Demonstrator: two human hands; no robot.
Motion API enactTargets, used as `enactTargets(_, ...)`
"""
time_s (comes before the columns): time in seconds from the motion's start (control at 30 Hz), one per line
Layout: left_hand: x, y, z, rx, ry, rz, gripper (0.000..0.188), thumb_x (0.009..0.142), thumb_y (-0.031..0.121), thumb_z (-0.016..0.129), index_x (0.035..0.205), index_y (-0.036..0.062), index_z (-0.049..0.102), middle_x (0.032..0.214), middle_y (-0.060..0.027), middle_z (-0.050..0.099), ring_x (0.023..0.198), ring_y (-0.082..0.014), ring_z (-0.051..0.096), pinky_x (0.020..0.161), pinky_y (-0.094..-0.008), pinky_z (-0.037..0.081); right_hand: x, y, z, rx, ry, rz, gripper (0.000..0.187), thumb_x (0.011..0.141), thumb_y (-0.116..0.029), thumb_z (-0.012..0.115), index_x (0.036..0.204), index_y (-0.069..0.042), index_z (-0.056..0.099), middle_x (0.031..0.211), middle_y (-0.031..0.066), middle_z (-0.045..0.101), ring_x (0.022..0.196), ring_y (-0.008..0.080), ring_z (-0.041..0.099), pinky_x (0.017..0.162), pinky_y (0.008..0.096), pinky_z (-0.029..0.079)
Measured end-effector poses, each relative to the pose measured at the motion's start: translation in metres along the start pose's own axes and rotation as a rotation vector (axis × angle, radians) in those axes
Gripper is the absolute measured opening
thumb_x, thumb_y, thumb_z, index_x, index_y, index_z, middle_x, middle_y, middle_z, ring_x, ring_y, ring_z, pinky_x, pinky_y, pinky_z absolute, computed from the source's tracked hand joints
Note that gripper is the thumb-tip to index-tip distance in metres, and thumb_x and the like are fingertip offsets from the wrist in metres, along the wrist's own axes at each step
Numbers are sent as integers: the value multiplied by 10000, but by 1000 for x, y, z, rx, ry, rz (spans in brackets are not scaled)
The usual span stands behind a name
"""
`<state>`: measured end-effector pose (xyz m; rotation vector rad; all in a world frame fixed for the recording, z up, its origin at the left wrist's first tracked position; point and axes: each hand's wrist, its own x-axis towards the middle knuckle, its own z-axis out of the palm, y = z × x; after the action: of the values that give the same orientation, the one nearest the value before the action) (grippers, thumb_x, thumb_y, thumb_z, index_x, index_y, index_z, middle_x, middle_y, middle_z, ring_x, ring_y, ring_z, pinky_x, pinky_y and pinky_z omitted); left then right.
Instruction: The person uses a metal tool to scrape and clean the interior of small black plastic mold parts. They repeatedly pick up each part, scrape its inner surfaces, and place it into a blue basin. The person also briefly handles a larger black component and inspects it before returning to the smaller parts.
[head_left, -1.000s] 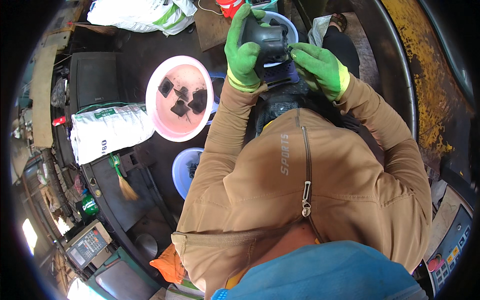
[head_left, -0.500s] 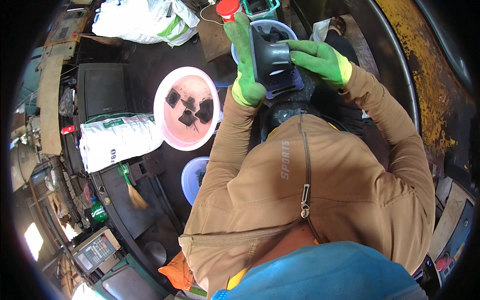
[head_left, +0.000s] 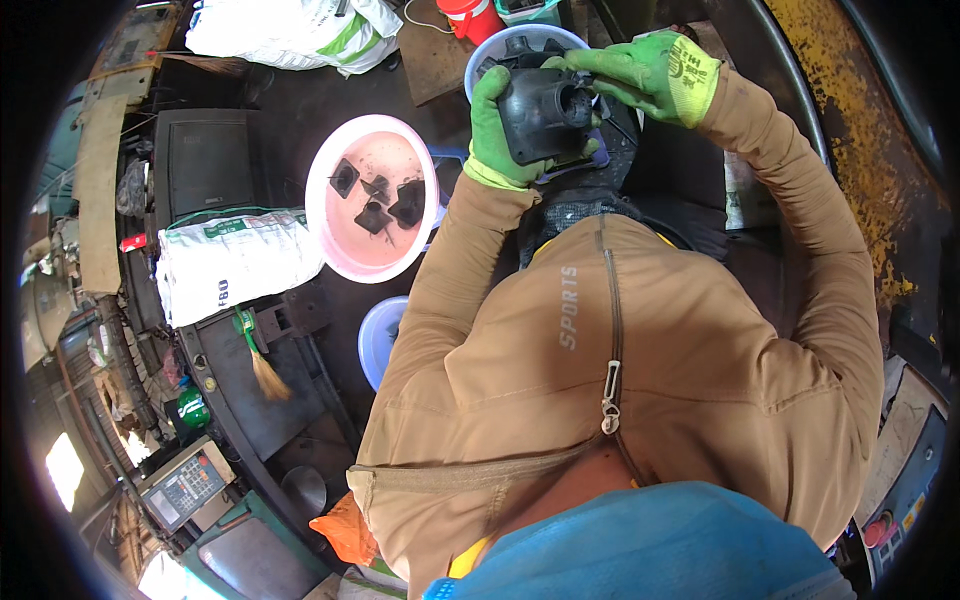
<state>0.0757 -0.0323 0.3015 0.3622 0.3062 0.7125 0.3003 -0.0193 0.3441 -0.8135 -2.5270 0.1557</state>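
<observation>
In my left hand (head_left: 490, 135), gloved in green, is a black moulded part (head_left: 538, 120) with a squarish flange and a short round tube. The tube's open end is turned to the right. My right hand (head_left: 655, 80), in the same kind of glove, has its fingers drawn together at the upper edge of the tube's mouth. Whatever those fingertips may pinch is hidden. Just beyond the part stands a pale blue basin (head_left: 472, 62) with more black pieces in it. A purple plastic surface (head_left: 601, 150) shows beneath my hands, close to my lap.
A pink basin (head_left: 318, 205) with several black scraps stands on the left. Nearer me is another blue basin (head_left: 372, 345). A red bucket (head_left: 472, 18) and white sacks (head_left: 290, 35) lie at the far side. A rusty yellow metal panel (head_left: 850, 140) borders the right.
My left hand has turned the black part so the tube's mouth faces right and shows more. My right hand has moved up and from the tube's side to its rim.
</observation>
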Motion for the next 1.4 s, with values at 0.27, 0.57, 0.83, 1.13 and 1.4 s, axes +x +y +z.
enactTargets(0.27, 0, 0, 20, 62, 115, 187, 595, 820, 490, 554, 1191, 26, 536, 1134, -137, 589, 1024, -306, 589, 880, -476, 498, -11, 1, -4, 41, 28, -92, 367, 816, -107, 652, 1179, -78, 603, 849, 101, 655, 664, 269, 595, 588, 366, 475)
enactTargets(0.57, -2, 11, 28, 238, 14, 420, 650, 790, 462, 579, 1224, -16, 512, 1088, -148, 598, 987, -259, 603, 865, -389, 514, -12, -21, 9, 310, 107, 118, 297, 876, -83, 599, 1157, 13, 597, 917, 172, 675, 794, 274, 673, 680, 326, 531)
enactTargets(0.83, -3, 9, 36, 425, -52, 663, 857, 768, 539, 547, 1349, -62, 360, 1102, -157, 578, 968, -246, 588, 821, -336, 502, -9, -55, 23, 801, 110, 596, 330, 940, -178, 547, 1206, 17, 561, 961, 76, 648, 862, 123, 592, 763, 263, 477)
enactTargets(1.13, -6, 15, 35, 855, -75, 889, 1016, 681, 590, 725, 1418, 49, 282, 1169, -85, 511, 1052, -213, 543, 873, -342, 481, 2, -88, 0, 1422, 79, 884, 358, 942, -273, 525, 1162, 4, 580, 816, 23, 584, 706, 77, 525, 617, 221, 435)
enactTargets(1.4, -10, 24, 23, 1242, -79, 1115, 1126, 608, 565, 784, 1430, 4, 259, 1112, -106, 489, 949, -208, 513, 827, -331, 455, 7, -106, -23, 2157, 51, 1030, 263, 990, -283, 439, 1036, -51, 555, 592, -75, 368, 418, 34, 278, 375, 197, 219)
